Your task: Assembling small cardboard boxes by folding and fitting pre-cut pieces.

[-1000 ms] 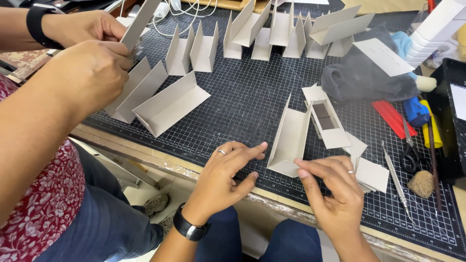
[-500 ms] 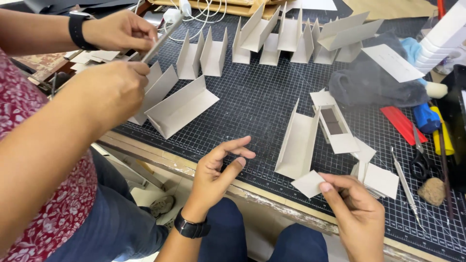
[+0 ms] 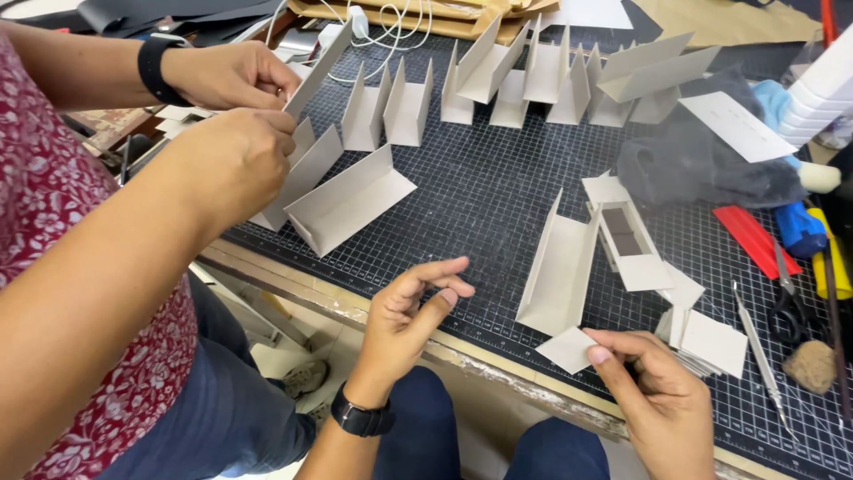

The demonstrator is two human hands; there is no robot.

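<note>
Right hand [image 3: 656, 402], low in the right of the head view, pinches a small square of grey card [image 3: 569, 348] between thumb and fingers, the card held just above the near edge of the surface. Left hand [image 3: 410, 313], at lower centre, is empty: its fingers are loosely curled, thumb and forefinger close together, hovering over the wooden edge of the surface [image 3: 498, 369] (a dark watch sits on that wrist).

Just above the card, a folded grey card trough [image 3: 562, 271] rests on the black gridded cutting mat [image 3: 498, 191], with a small open card box [image 3: 624, 238] touching its right side. More flat card squares [image 3: 711, 342] lie just right of the right hand.

Another person, in a red patterned top, fills the left of the frame; their two hands [image 3: 233, 116] at upper left hold a long strip of grey card [image 3: 313, 73]. Near them lies a larger folded card piece [image 3: 348, 203], and a row of upright folded cards [image 3: 533, 84] stands along the top of the mat.

At far right lie a dark grey cloth [image 3: 702, 169], a red strip [image 3: 753, 240], scissors [image 3: 791, 302] and a thin metal tool [image 3: 760, 356].
</note>
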